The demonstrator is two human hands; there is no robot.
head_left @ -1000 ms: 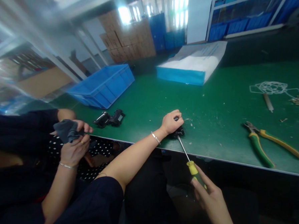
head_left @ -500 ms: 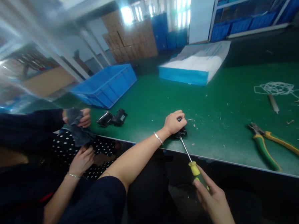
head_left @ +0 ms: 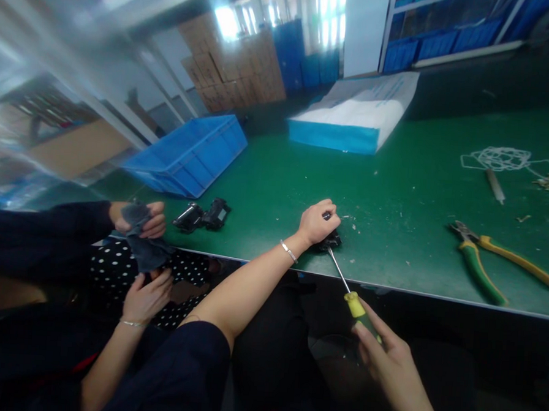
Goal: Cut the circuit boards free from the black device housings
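Observation:
My left hand (head_left: pixel 318 221) is closed around a small black part (head_left: pixel 331 240) at the table's front edge; the hand covers most of it, so its kind does not show. In my right hand (head_left: pixel 389 352) is a screwdriver (head_left: pixel 356 308) with a yellow and dark green handle, held from below the table edge. Its metal shaft slants up and left, and the tip meets the near side of the black part. Whether the tip sits in a screw or a slot cannot be seen.
Pliers (head_left: pixel 478 259) lie at the right, near a thin stick (head_left: pixel 495 186) and tangled white cord (head_left: pixel 500 159). Left are two black parts (head_left: pixel 203 216) and a blue crate (head_left: pixel 189 155). A white-and-blue package (head_left: pixel 347 120) lies behind. A co-worker's hands (head_left: pixel 148 291) hold a grey cloth (head_left: pixel 146 235).
The whole view has shifted slightly. Both my hands, the black part and the screwdriver keep nearly the same positions relative to each other. The co-worker's hands and cloth have barely moved.

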